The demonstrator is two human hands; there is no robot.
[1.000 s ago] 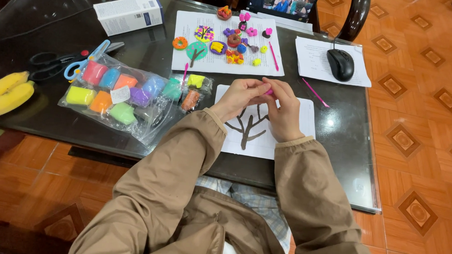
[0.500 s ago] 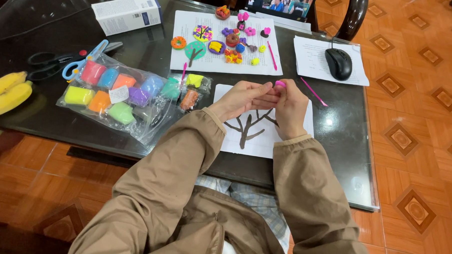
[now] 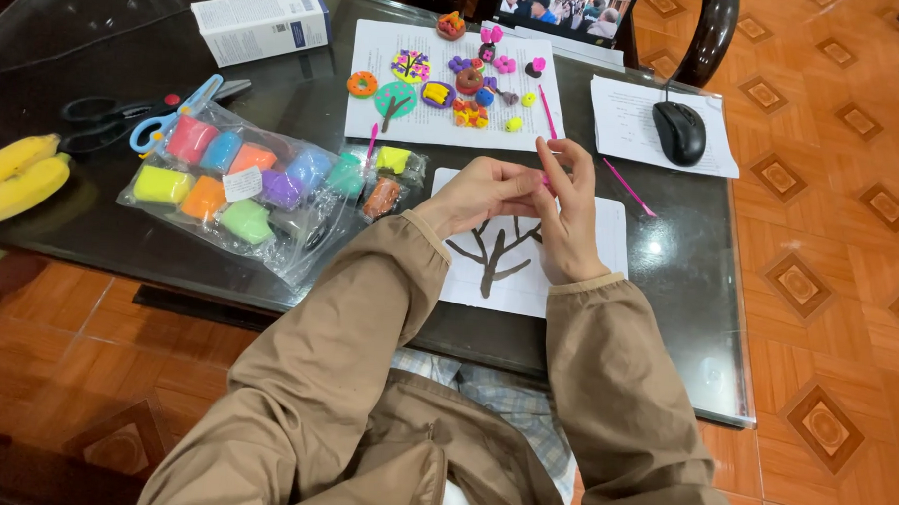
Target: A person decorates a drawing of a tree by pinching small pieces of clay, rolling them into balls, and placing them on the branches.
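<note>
A dark glass surface (image 3: pixel 659 250) stands on an orange tiled floor (image 3: pixel 840 196) with diamond insets. At its far left lie two bananas (image 3: pixel 19 173). Next come black scissors (image 3: pixel 95 121) and blue-handled scissors (image 3: pixel 170 118), then a clear bag (image 3: pixel 237 190) of clay blocks in red, blue, orange, yellow, purple and green. A white box (image 3: pixel 263 22) sits behind the bag. Further right a printed sheet (image 3: pixel 374 120) carries small clay figures (image 3: pixel 456 78): a ring, a tree disc, flowers, hearts. A pink stick (image 3: pixel 546 112) lies at that sheet's right edge.

Nearer the person, a white paper (image 3: pixel 609 238) bears a brown clay tree (image 3: pixel 494 259) with bare branches, flat on the sheet. Above it the two hands meet. The left hand (image 3: pixel 481 194) is curled, fingertips pinched toward the right hand (image 3: pixel 568 212), whose fingers are half bent. Between them sits a small pink clay bit (image 3: pixel 546 182), mostly hidden; which fingers actually grip it I cannot tell. Both sleeves are tan.

To the right lie another pink stick (image 3: pixel 628 187), then a black mouse (image 3: pixel 679 131) on a sheet (image 3: pixel 712 157). A dark chair (image 3: pixel 711 38) stands behind.
</note>
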